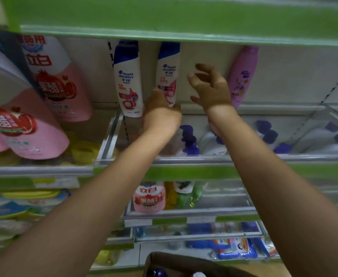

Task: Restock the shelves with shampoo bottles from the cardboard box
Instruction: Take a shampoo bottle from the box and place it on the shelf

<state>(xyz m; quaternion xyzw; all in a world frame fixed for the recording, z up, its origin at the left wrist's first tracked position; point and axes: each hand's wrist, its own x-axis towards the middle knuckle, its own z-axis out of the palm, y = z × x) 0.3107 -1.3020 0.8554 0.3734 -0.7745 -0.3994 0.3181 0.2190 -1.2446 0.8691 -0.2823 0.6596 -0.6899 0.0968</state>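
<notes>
Two white shampoo bottles with blue caps stand on the upper shelf (274, 108). My left hand (160, 110) grips the lower part of the right-hand bottle (167, 70). The other bottle (127, 76) stands just to its left. My right hand (210, 86) hovers with spread, relaxed fingers in the gap between that bottle and a purple bottle (243, 74), holding nothing. The cardboard box (184, 264) sits at the bottom edge, with blue bottle caps showing inside.
Large pink and white detergent bottles (58, 80) fill the shelf's left side. A green shelf board (184, 19) hangs low overhead. Below, white bottles with blue pumps (190, 140) sit behind a clear rail (184, 158). Lower shelves hold more packaged goods.
</notes>
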